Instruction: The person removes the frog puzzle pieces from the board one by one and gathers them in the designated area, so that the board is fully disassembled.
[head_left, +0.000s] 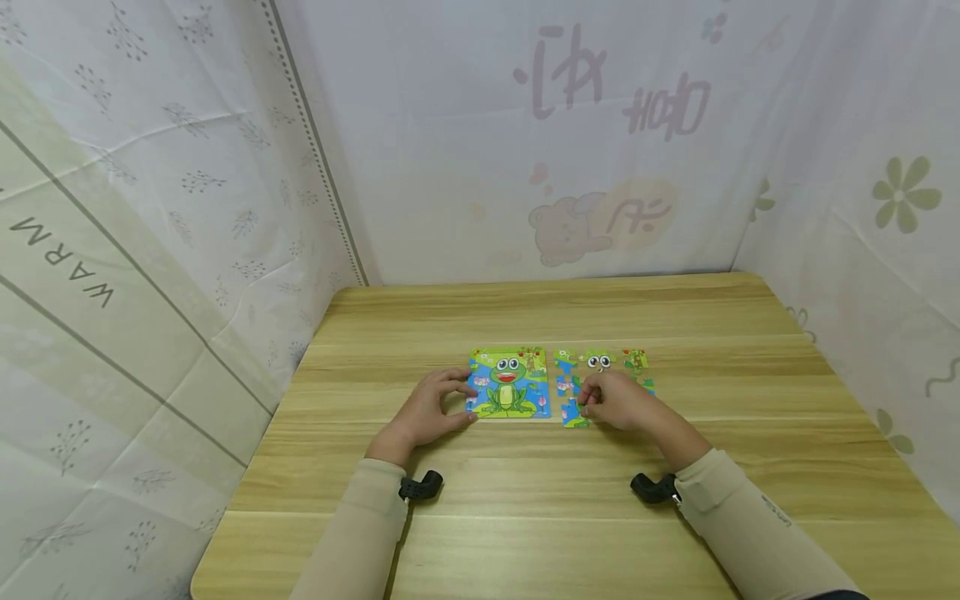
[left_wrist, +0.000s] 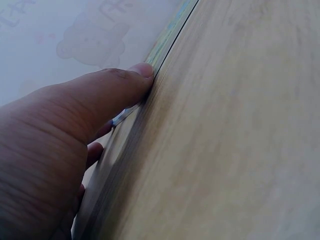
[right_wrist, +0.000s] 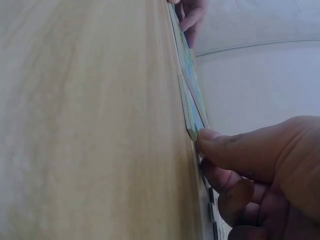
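A frog picture board (head_left: 507, 392) lies flat on the wooden table. My left hand (head_left: 435, 406) rests at its left side, fingers spread along the edge and thumb at the near left corner. In the left wrist view the thumb (left_wrist: 115, 87) touches the board's edge. Right of the board lie several jigsaw pieces, among them one with the frog's eyes (head_left: 599, 362) and one with a tree (head_left: 635, 359). My right hand (head_left: 618, 402) reaches over them with curled fingers, pinching a blue-green puzzle piece (right_wrist: 190, 107) at its near corner. The hand hides some pieces behind it.
The wooden table (head_left: 525, 517) extends around the board and pieces, with its far edge against a printed curtain (head_left: 450, 167). Curtains also hang at the left and right. A black wrist camera (head_left: 422, 486) is strapped to the left forearm, another (head_left: 654, 488) to the right.
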